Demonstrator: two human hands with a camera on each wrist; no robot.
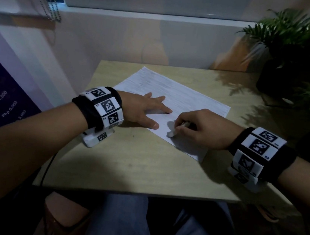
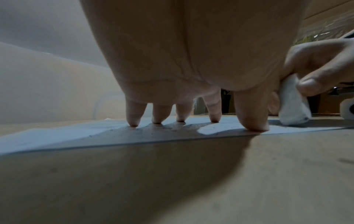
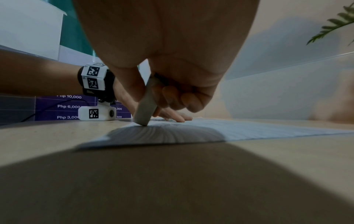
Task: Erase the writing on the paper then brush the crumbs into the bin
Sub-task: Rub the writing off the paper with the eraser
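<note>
Right hand (image 1: 197,128) grips eraser (image 1: 171,133), tip on paper (image 1: 191,100) nr its front edge, mid-counter (image 1: 144,166). Left hand (image 1: 145,108) flat, fingers spread, pinning sheet. Risk: hard rubbing so close to the edge could crease or tear paper, esp. if left hand slips.

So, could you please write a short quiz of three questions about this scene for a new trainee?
1. True or false: the left hand presses flat on the paper.
2. What does the right hand hold? A pencil, B eraser, C brush.
3. Fill in: the eraser tip touches the ____.

Key: 1 true; 2 B; 3 paper.
</note>
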